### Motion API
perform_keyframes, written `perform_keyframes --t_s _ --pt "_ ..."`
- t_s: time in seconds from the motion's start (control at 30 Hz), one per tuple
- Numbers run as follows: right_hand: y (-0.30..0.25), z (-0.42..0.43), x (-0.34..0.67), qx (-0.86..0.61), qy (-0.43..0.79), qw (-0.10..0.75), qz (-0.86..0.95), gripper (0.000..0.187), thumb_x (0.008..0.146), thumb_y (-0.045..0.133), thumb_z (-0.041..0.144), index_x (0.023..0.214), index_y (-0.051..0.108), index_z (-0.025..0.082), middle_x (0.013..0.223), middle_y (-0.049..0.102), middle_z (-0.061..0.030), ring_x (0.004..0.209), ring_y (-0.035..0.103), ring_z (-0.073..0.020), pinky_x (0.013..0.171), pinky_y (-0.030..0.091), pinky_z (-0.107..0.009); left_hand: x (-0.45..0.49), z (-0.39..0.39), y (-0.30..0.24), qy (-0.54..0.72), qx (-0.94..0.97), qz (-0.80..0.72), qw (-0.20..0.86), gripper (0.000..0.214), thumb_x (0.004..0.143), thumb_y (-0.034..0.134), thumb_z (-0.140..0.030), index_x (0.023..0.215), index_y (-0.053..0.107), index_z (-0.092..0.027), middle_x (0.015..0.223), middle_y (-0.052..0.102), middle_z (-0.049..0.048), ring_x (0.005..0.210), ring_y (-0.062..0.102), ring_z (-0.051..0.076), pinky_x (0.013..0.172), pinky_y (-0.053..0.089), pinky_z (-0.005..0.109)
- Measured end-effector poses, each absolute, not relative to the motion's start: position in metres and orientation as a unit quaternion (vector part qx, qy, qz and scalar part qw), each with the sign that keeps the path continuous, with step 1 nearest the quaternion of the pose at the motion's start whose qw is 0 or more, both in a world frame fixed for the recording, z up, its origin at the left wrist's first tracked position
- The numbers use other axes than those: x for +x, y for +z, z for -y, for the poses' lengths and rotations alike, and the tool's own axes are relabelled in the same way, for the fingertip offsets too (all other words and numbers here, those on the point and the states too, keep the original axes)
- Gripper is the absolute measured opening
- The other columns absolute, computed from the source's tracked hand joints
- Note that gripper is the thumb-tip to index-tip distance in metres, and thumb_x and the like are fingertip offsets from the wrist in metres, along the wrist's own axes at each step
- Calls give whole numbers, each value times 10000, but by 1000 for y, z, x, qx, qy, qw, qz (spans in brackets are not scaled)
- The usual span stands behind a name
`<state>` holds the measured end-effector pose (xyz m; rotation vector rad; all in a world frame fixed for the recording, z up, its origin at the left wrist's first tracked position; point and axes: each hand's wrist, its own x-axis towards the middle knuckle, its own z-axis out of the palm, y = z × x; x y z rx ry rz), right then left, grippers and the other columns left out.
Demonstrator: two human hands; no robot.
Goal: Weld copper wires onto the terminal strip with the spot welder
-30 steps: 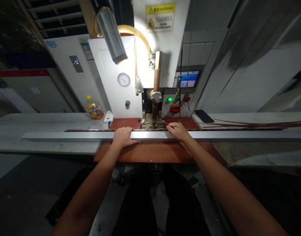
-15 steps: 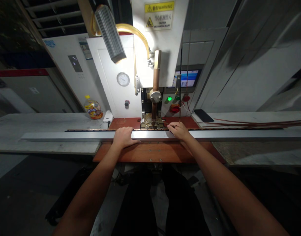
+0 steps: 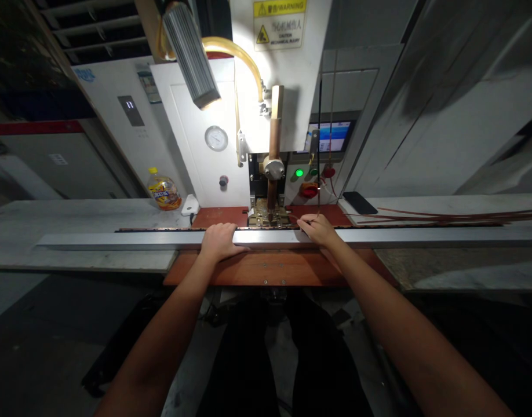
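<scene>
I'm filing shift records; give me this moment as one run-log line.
left hand: clasped over metal bar | right hand: at metal bar, grip unclear | green light: lit | bottle: upright

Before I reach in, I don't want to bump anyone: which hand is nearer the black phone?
Right. The right hand is at the metal bar, left of the black phone; the left hand is farther left along that bar.

The lamp (image 3: 190,55), at the upper centre-left of the frame, gives strong light, and the white machine panel (image 3: 292,75) near it is overexposed. The lower corners are in deep shadow. The screen (image 3: 334,138) glows. Toward the edges, shapes are stretched and details look soft.
</scene>
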<state>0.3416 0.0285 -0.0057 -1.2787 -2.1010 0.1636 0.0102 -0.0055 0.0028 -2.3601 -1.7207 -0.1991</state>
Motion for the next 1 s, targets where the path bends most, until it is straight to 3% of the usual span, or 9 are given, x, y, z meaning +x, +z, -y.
perform_keyframes --t_s 1.0 --pt "-3 -25 351 -495 76 346 793 378 891 475 370 557 575 222 618 667 -51 620 563 -171 642 366 -293 21 8 4 -73 -806 578 105 692 697 661 -801 1080 643 -225 1116 725 121 1051 646 343 869 454 418"
